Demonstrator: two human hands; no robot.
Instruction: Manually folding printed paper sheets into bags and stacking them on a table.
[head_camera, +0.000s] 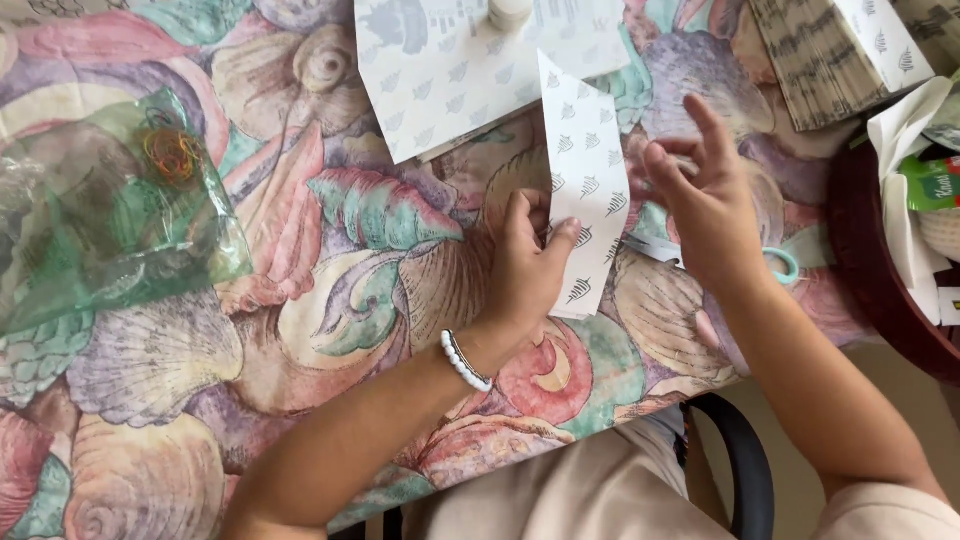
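Note:
My left hand pinches a narrow white paper strip printed with small grey marks, held upright over the table. A white bead bracelet circles that wrist. My right hand hovers just right of the strip, fingers spread, nothing clearly in it. Under it lie scissors with a pale blue handle, mostly hidden by the hand.
A shell-patterned tablecloth covers the table. Larger printed white sheets lie at the top, a stack of folded papers at top right. A clear green plastic bag with rubber bands sits left. A dark round basket stands right.

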